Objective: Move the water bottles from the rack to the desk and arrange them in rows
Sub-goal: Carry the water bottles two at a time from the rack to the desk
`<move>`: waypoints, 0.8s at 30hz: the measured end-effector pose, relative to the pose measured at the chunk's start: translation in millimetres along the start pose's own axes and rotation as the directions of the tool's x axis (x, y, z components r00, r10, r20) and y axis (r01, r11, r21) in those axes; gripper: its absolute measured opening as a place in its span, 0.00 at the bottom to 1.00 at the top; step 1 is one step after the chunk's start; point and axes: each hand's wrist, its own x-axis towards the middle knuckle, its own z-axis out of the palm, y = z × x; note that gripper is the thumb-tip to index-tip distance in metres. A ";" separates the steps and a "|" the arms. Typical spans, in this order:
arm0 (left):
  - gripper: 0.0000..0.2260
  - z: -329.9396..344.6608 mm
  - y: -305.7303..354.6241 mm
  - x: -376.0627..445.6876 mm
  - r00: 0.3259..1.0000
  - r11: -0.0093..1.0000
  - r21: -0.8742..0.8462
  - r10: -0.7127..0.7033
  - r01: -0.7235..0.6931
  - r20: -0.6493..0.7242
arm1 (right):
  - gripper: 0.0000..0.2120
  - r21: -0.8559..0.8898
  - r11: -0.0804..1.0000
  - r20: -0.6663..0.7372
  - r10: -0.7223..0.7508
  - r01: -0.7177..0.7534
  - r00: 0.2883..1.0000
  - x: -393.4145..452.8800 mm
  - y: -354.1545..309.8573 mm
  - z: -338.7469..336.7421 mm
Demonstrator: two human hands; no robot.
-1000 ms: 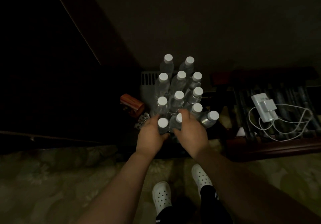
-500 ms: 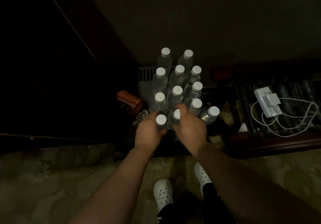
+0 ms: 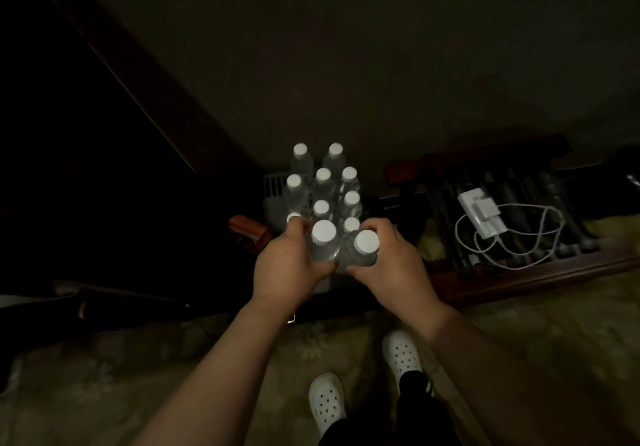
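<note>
- The step in hand seems to be the pick-up: two bottles are raised above the group, and none is on the bench yet; the bench itself I cannot see in this view
- The left hand [image 3: 287, 265] has its fingers [image 3: 298, 229] curled around the left bottle [image 3: 323, 241], holding it by the body below the white cap
- The right hand [image 3: 391, 265] grips the right bottle [image 3: 365, 250] in the same way, fingers wrapped around it
- The two held bottles are side by side, touching or nearly touching
- The other bottles [image 3: 322, 182] stand upright and close together on the rack [image 3: 273, 186], behind the hands
- A white charger [image 3: 481, 213] with its cable lies on a dark slatted stand to the right
- The next move, I judge, calls for lifting both bottles clear without knocking the near caps, then carrying them to the bench
</note>
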 end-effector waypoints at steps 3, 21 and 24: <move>0.31 -38.2 56.2 -4.7 0.993 0.991 0.063 0.115 -0.115 0.007 | 0.32 0.033 0.999 -0.046 0.011 -0.009 0.999 -20.0 -18.3 -59.8; 0.28 -57.7 435.1 -70.6 0.741 0.754 -0.104 0.657 -0.649 0.142 | 0.32 0.255 0.965 -0.527 0.191 -0.060 0.828 -178.1 25.0 -407.2; 0.28 -29.6 502.5 -87.6 0.685 0.706 -0.126 0.707 -0.697 0.176 | 0.33 0.245 0.966 -0.590 0.220 -0.087 0.777 -205.0 59.4 -464.1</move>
